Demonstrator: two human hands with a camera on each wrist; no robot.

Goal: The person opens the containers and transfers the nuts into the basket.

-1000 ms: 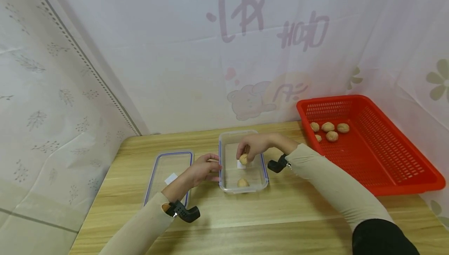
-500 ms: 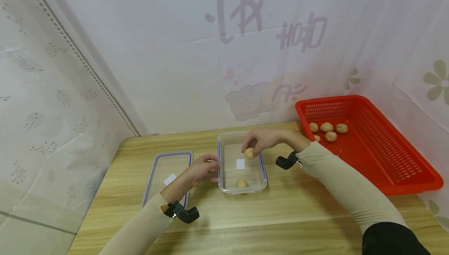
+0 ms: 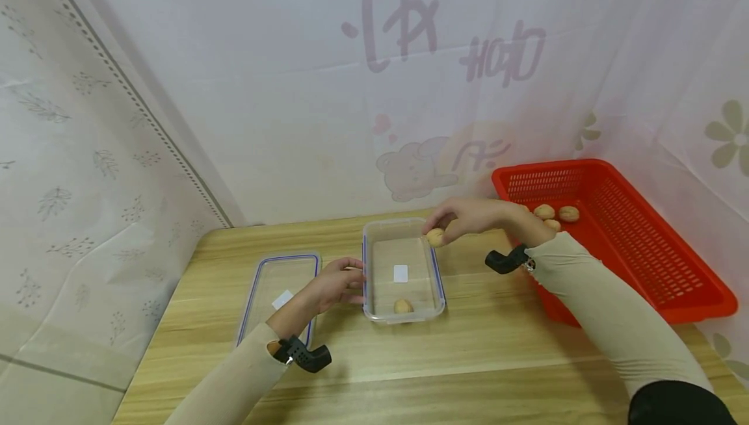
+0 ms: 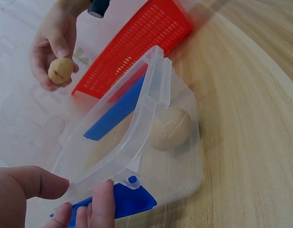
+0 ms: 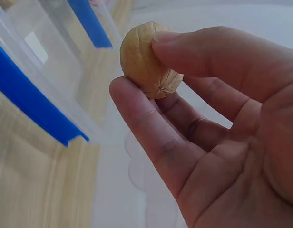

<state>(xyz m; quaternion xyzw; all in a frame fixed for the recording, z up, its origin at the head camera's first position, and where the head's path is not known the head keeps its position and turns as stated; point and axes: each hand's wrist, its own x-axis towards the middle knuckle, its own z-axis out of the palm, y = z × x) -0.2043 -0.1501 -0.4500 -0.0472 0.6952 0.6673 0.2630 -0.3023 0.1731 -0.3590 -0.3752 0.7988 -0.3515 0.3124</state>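
My right hand [image 3: 468, 216] pinches a walnut [image 5: 149, 61] between thumb and fingers, over the far right rim of a clear plastic food container [image 3: 383, 253] with blue clips. Against the container's left side rests my left hand [image 3: 336, 285]. In the left wrist view, its fingertips [image 4: 102, 204] touch the wall and blue clip [image 4: 130, 202] from outside. One walnut [image 3: 403, 307] lies inside at the near end, and a small white square [image 3: 400, 273] shows at the middle of the floor.
A clear lid [image 3: 272, 269] with a blue seal lies left of the container, partly under my left forearm. At right stands a red basket [image 3: 655, 230] holding several walnuts [image 3: 544, 211]. Patterned cloth [image 3: 292, 119] hangs behind the wooden table [image 3: 409, 366].
My right hand has moved up and right with the walnut, from low inside the container to above its right rim. The left hand has stayed against the container.
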